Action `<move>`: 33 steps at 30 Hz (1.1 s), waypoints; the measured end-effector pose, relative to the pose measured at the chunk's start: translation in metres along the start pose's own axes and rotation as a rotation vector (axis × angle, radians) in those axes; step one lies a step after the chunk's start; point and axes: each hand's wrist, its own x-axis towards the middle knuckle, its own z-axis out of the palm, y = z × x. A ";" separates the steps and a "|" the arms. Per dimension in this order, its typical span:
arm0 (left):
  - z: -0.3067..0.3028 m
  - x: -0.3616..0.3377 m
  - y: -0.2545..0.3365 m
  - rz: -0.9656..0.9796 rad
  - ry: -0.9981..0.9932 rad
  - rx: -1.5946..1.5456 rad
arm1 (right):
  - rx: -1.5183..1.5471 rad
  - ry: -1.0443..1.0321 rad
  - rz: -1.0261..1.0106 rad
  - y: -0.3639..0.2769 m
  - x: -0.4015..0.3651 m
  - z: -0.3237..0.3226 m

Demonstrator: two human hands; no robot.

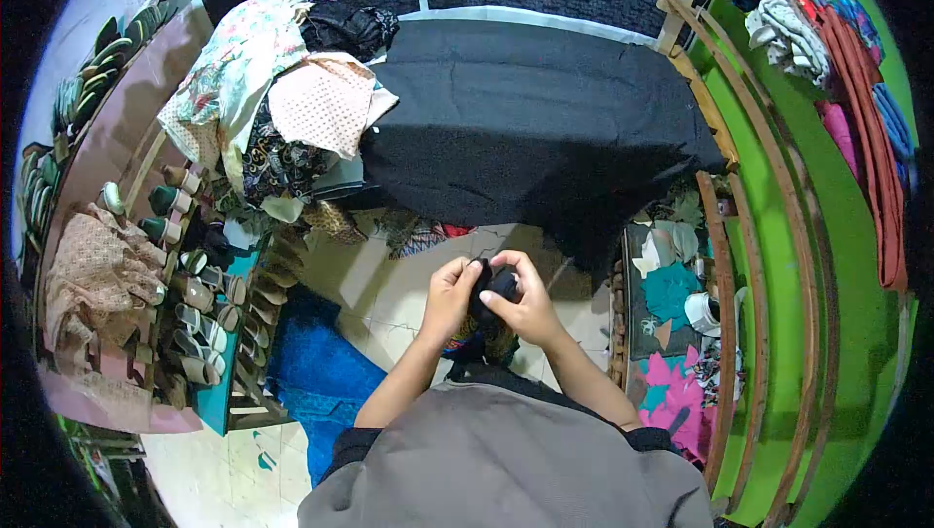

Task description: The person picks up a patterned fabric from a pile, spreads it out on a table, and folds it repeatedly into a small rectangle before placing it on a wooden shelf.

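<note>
A small bunched piece of black fabric (pixel 498 287) sits between both my hands, held close in front of my chest. My left hand (pixel 449 296) grips its left side with fingers curled over the top. My right hand (pixel 526 302) pinches it from the right, thumb on the front. Just beyond my hands a table draped in black cloth (pixel 530 119) spreads across the middle of the view. What the black piece is exactly cannot be told.
A heap of patterned fabrics (pixel 282 100) lies on the table's left end. Racks of thread spools (pixel 199 294) stand to my left, blue cloth (pixel 316 367) on the tiled floor. Fabric scraps (pixel 671 333) fill a box on the right, beside a green wooden shelf (pixel 827 236) with folded cloth.
</note>
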 end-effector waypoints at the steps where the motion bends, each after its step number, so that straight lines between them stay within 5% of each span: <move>1: 0.002 -0.002 0.001 0.022 -0.015 -0.010 | 0.004 0.001 -0.016 0.000 -0.001 -0.001; 8: 0.001 -0.016 0.000 0.112 -0.007 -0.070 | 0.396 -0.225 0.053 0.007 -0.009 -0.011; 11: -0.005 -0.019 0.000 0.140 -0.049 -0.085 | 0.294 -0.175 0.075 0.014 -0.012 -0.007; 15: -0.003 -0.026 0.000 0.129 -0.069 -0.115 | -0.406 0.083 -0.059 0.006 -0.018 0.001; 16: -0.004 -0.027 0.000 0.122 -0.067 -0.113 | -0.646 0.088 -0.253 -0.001 -0.016 0.000; 19: -0.007 -0.033 0.001 0.125 -0.069 -0.121 | -0.790 0.176 -0.391 -0.007 -0.017 0.000; 23: -0.018 -0.036 0.003 0.115 -0.166 -0.098 | -0.279 0.026 -0.319 0.005 -0.010 0.003; 33: -0.035 -0.038 0.022 -0.084 -0.308 0.002 | -0.253 -0.003 -0.236 0.011 -0.022 0.022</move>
